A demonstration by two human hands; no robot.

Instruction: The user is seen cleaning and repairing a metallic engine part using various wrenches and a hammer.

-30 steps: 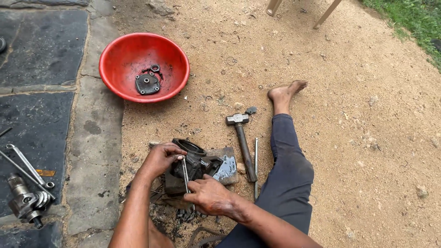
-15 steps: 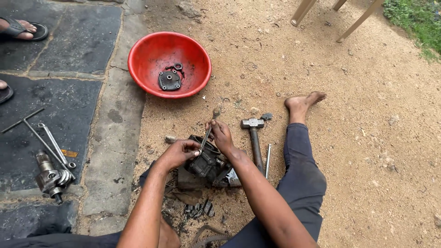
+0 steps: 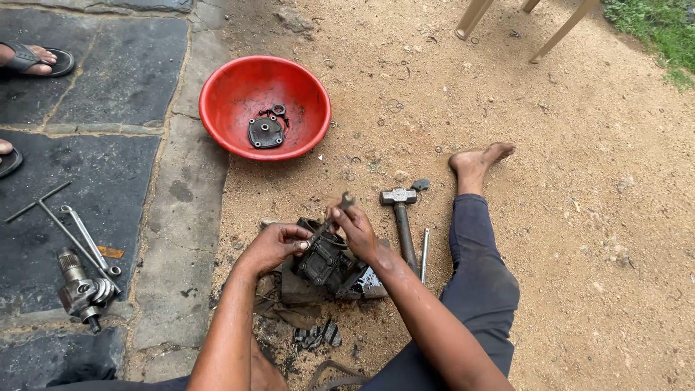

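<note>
The person sits on the sandy ground with a dark, greasy metal housing (image 3: 327,262) resting on a block just in front of them. The left hand (image 3: 274,246) braces the housing's left side, fingers curled against it. The right hand (image 3: 356,226) has come up off the housing since a second ago and now has its fingers wrapped around a short metal rod (image 3: 334,215), whose tip points up and away while its lower end meets the housing's top. That suggests the rod is being worked in or out of the part. A hammer (image 3: 399,213) lies just to the right, untouched, and a red bowl (image 3: 230,85) with small parts sits well apart, farther up.
</note>
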